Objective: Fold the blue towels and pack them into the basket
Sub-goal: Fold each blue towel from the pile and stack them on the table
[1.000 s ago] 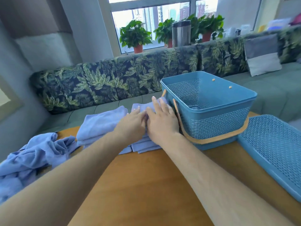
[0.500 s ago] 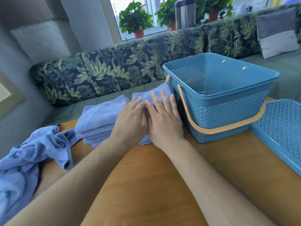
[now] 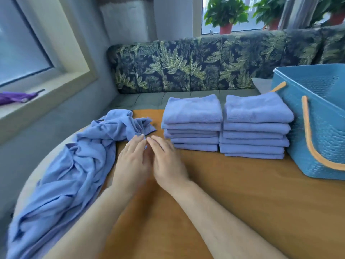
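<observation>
Two stacks of folded blue towels stand side by side on the wooden table, the left stack (image 3: pixel 192 120) and the right stack (image 3: pixel 255 124), each several towels high. The right stack sits against the blue plastic basket (image 3: pixel 324 128) with its orange handle, at the table's right. A crumpled heap of unfolded blue towels (image 3: pixel 74 165) lies along the table's left edge. My left hand (image 3: pixel 131 159) and my right hand (image 3: pixel 166 159) are side by side in front of the left stack, fingers straight, fingertips reaching the near corner of the heap. Neither hand holds anything.
A leaf-patterned sofa back (image 3: pixel 196 64) runs behind the table. Potted plants (image 3: pixel 225 14) stand on the window sill behind it. A purple object (image 3: pixel 16 97) lies on the left window ledge. Bare wooden table top (image 3: pixel 242 193) stretches in front of the stacks.
Both hands have come off the folded stack and moved left to the edge of the unfolded heap. The view has swung left, so the basket now sits at the right edge.
</observation>
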`<state>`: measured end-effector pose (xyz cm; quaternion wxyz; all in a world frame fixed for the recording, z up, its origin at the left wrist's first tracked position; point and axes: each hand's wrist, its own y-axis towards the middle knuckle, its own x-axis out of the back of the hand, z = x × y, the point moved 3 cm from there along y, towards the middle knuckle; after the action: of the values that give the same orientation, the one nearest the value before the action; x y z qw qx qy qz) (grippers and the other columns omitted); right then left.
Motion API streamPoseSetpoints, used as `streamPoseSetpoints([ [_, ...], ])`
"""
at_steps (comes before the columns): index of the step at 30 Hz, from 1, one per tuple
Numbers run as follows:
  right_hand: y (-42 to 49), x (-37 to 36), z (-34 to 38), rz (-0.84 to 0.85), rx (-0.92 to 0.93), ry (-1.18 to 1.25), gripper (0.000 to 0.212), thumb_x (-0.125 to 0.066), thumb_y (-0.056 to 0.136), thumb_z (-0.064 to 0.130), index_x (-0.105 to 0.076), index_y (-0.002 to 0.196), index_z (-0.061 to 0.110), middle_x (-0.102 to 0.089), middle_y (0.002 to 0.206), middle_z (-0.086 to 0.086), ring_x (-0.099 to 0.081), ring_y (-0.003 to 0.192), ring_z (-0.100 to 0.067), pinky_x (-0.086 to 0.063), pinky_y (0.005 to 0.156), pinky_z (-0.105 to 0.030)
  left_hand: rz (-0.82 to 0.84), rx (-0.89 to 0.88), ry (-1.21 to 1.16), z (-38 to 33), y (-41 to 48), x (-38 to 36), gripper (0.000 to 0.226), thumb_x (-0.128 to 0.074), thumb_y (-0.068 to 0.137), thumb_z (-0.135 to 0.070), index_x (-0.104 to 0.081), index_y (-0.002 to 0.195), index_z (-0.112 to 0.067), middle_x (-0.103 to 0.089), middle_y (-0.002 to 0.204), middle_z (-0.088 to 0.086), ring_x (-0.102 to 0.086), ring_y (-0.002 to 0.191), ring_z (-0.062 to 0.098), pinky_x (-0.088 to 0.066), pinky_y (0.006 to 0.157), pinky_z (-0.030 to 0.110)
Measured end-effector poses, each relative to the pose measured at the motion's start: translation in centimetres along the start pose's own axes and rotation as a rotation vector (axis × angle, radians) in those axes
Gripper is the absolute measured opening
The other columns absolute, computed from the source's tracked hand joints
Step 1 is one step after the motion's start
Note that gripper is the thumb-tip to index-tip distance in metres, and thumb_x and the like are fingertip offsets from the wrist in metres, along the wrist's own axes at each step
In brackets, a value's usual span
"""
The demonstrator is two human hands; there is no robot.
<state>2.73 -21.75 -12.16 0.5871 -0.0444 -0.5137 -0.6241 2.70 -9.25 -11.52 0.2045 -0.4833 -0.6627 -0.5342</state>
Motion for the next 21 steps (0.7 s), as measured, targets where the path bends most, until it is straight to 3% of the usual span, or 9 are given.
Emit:
streamPoseSetpoints([
  [4,1.7,-4.8,1.3,0.221,0.013,-0.057,0.061,-0.042,0.095,0.008,-0.035,0.156,0.015,-0.03,0.164,-0.001,-0.031,0.144,-0.023,-0.034,0.113,-0.041,0.001,0.102,0.041,4.7,1.1,0.3,0.06,-0.027,0.093,-0.039,-0.061,0.134,-0.012,-0.05,0.15,0.007,-0.043,0.142,0.023,-0.037,0.114,0.041],
  [7,3.4,-6.3,1.4,0.379,-0.046,-0.109,0.066,-0.039,0.099,0.014,-0.017,0.161,0.022,-0.012,0.169,0.004,-0.016,0.151,-0.02,-0.019,0.121,-0.037,0.024,0.128,0.056,6.4,2.9,-0.3,0.061,-0.026,0.094,-0.037,-0.059,0.136,-0.008,-0.052,0.148,0.011,-0.049,0.137,0.026,-0.04,0.11,0.04],
  [9,4.1,-7.1,1.2,0.403,-0.059,-0.109,0.061,-0.041,0.098,0.017,-0.029,0.158,0.023,-0.032,0.162,0.005,-0.027,0.145,-0.019,-0.026,0.118,-0.037,0.024,0.12,0.058,7.1,3.0,-1.3,0.058,-0.03,0.094,-0.035,-0.062,0.131,-0.006,-0.061,0.136,0.012,-0.059,0.123,0.031,-0.048,0.101,0.043],
  [12,4.2,-7.3,1.0,0.289,-0.04,-0.07,0.052,-0.047,0.09,0.011,-0.052,0.141,0.021,-0.06,0.129,0.005,-0.049,0.119,-0.023,-0.041,0.101,-0.039,0.009,0.134,0.13,7.0,2.3,-1.6,0.042,-0.042,0.093,-0.03,-0.063,0.125,-0.012,-0.068,0.11,0.002,-0.065,0.1,0.025,-0.048,0.08,0.039],
  [14,3.9,-7.2,0.9,0.208,-0.037,-0.075,0.05,-0.048,0.085,0.01,-0.058,0.133,0.017,-0.062,0.11,0.002,-0.052,0.103,-0.026,-0.044,0.09,-0.04,-0.024,0.11,0.186,6.6,2.1,-1.5,0.039,-0.047,0.092,-0.028,-0.059,0.127,-0.017,-0.064,0.096,-0.003,-0.062,0.09,0.021,-0.045,0.074,0.036],
  [16,3.7,-7.2,0.9,0.175,-0.041,-0.108,0.049,-0.046,0.085,0.014,-0.062,0.132,0.015,-0.063,0.104,0.0,-0.051,0.098,-0.027,-0.043,0.087,-0.041,-0.061,0.105,0.211,6.5,2.1,-1.3,0.039,-0.048,0.092,-0.026,-0.057,0.129,-0.016,-0.062,0.09,-0.002,-0.06,0.085,0.021,-0.047,0.073,0.037],
  [18,3.4,-7.2,1.1,0.167,-0.032,-0.169,0.037,-0.041,0.09,0.02,-0.07,0.114,0.016,-0.06,0.096,-0.001,-0.052,0.092,-0.029,-0.045,0.083,-0.043,-0.123,0.1,0.27,6.4,1.6,-1.2,0.029,-0.049,0.091,-0.026,-0.064,0.113,-0.016,-0.059,0.086,0.002,-0.058,0.081,0.026,-0.049,0.07,0.04],
  [20,2.8,-6.9,1.4,0.151,-0.041,-0.193,0.031,-0.04,0.094,0.024,-0.07,0.093,0.016,-0.057,0.089,-0.001,-0.052,0.087,-0.029,-0.046,0.08,-0.044,-0.197,0.089,0.303,6.1,0.7,-0.6,0.02,-0.048,0.091,-0.025,-0.067,0.092,-0.017,-0.057,0.094,0.006,-0.055,0.087,0.029,-0.048,0.073,0.043],
  [21,2.4,-6.7,1.5,0.154,-0.053,-0.19,0.029,-0.042,0.093,0.024,-0.069,0.089,0.015,-0.057,0.088,-0.001,-0.052,0.086,-0.029,-0.046,0.08,-0.043,-0.226,0.083,0.309,6.1,0.2,-0.5,0.022,-0.048,0.091,-0.026,-0.068,0.094,-0.017,-0.059,0.106,0.007,-0.055,0.099,0.03,-0.048,0.081,0.044],
])
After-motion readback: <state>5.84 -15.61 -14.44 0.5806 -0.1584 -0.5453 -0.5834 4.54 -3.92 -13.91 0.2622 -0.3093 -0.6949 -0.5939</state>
